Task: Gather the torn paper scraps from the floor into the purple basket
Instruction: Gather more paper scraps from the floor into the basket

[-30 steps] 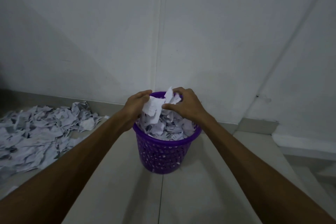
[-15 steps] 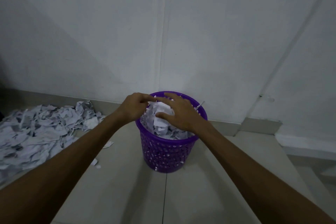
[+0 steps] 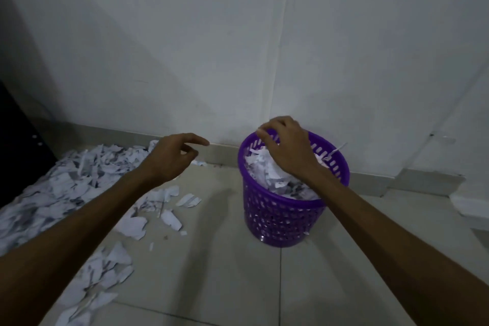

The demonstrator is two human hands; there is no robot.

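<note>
Presently the purple basket (image 3: 287, 213) stands at 3 o'clock, heaped with scraps. Right hand (image 3: 288, 149) over its rim, fingers curled down, possibly pinching paper; cannot tell. Left hand (image 3: 172, 157) hovers loose, holding nothing. Paper scraps (image 3: 68, 182) piled at 9 o'clock on floor (image 3: 225, 286).

**Tiled floor with basket and scattered paper**

A pale tiled floor (image 3: 211, 278) is seen, crossed by thin grout lines and bounded by a low skirting at the wall. A purple basket (image 3: 280, 219) is stood upright on it, directly below the right hand (image 3: 288, 148). A large heap of torn paper scraps (image 3: 68, 182) is spread on the tiles under and to the left of the left hand (image 3: 172, 156). Looser scraps (image 3: 164, 209) are strewn beneath the left forearm, between heap and basket, apart from the basket's base.
</note>
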